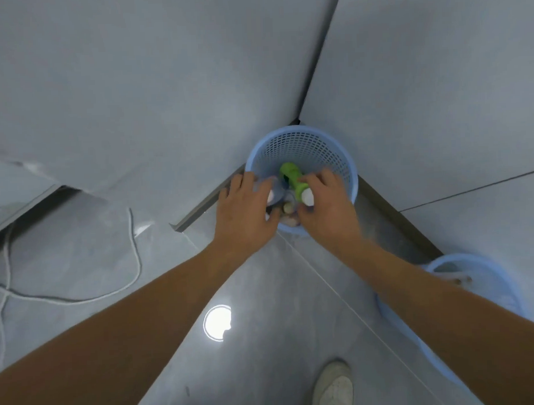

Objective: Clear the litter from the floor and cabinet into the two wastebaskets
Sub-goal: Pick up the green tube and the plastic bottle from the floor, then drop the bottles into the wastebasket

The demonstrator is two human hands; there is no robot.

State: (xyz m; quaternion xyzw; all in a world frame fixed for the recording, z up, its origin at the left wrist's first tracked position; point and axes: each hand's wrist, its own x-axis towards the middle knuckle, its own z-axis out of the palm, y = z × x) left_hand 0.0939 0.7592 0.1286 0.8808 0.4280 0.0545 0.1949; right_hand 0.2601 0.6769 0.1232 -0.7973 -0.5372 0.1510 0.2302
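The floor (pixel 265 369) is grey glossy tile, meeting two grey walls in a corner. A white cable (pixel 133 237) loops across it to the left, and a white shoe (pixel 334 387) shows at the bottom edge. One blue basket (pixel 300 140) stands right in the corner; a second basket (pixel 473 261) sits near it along the right wall, partly hidden behind the right forearm.

Both hands reach over the corner basket's near rim. The left hand (pixel 245 212) is curled on a pale, blurred piece of litter (pixel 271 196) at the left side of the opening; what that piece is cannot be told. The right hand (pixel 326 206) grips a green bottle (pixel 292 177) near its white cap. The bottle's long axis runs from the cap at the fingers away toward the basket's far wall, its body already inside the rim.

Likely the step in hand is the drop: both pieces hang over the opening, so loosening the fingers should be enough. More litter lies at the basket's bottom, below the hands.
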